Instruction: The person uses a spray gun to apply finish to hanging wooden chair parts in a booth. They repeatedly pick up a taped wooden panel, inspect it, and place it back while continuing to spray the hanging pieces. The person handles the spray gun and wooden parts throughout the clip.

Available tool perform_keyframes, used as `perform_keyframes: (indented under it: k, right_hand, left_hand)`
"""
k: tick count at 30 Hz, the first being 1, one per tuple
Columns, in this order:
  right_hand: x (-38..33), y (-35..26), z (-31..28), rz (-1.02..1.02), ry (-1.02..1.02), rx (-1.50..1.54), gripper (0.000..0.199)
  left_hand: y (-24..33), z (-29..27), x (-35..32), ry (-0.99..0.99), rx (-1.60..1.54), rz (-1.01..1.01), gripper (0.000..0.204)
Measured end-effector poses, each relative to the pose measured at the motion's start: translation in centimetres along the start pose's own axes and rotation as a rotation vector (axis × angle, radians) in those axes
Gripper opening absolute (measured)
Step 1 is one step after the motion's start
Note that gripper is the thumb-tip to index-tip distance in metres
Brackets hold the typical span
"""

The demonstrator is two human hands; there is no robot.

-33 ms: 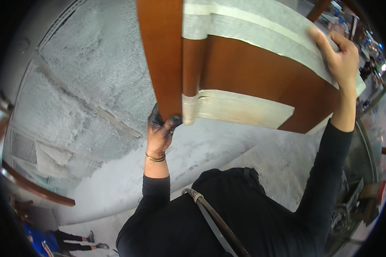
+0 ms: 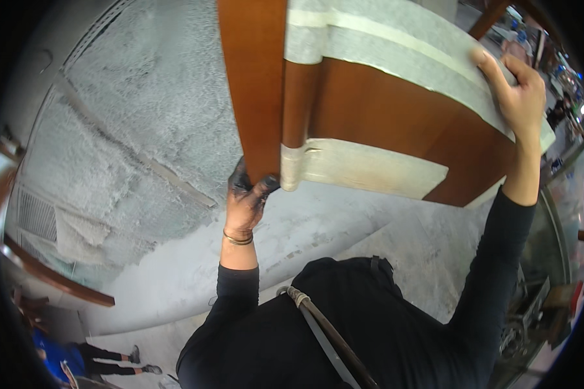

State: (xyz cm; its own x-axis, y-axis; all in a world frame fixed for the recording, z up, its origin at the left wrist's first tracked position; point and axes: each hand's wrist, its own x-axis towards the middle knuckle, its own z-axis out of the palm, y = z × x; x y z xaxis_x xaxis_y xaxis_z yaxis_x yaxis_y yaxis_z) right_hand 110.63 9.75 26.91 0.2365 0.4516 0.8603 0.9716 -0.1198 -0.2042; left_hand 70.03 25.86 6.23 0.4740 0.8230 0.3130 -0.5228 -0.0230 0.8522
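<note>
Before me is a brown wooden furniture part: an upright flat board point(image 2: 256, 84) joined by a rounded post to a curved panel point(image 2: 389, 110). Pale masking strips point(image 2: 376, 162) cover the panel's upper and lower edges and wrap around the post. My left hand point(image 2: 246, 198), its fingers smeared black and a bangle on the wrist, grips the board's lower end, thumb in front. At the far right, my right hand point(image 2: 520, 91) clasps the panel's masked outer edge, some of its fingers hidden behind. The top of the piece runs out of view.
Grey, dusty, rough matting point(image 2: 143, 84) covers the surface at left, beside a pale floor point(image 2: 292, 240). A brown wooden bar point(image 2: 61, 275) juts in at lower left, near a person in blue point(image 2: 61, 356). Machinery point(image 2: 519, 324) stands at lower right. A cord-wrapped stick point(image 2: 328, 330) crosses my torso.
The wooden piece and my left hand sit slightly farther right in the picture. Both hands keep their hold.
</note>
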Motion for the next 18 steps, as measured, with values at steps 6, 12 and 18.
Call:
perform_keyframes:
  k: [6, 12, 18]
  right_hand:
    - [-3.1, 2.4, 0.7, -0.137, 0.024, -0.077, 0.041]
    - [-7.0, -0.8, -0.3, -0.388, -0.109, -0.368, 0.063]
    - [-13.9, -3.0, 3.3, -0.345, -0.426, -0.462, 0.068]
  left_hand:
    - [-1.0, -1.2, 0.0, 0.169, 0.219, -0.097, 0.07]
    - [-10.1, -1.1, -2.6, -0.106, 0.649, -0.122, 0.089]
    - [-21.5, 3.0, -10.4, -0.012, 0.311, -0.108, 0.101]
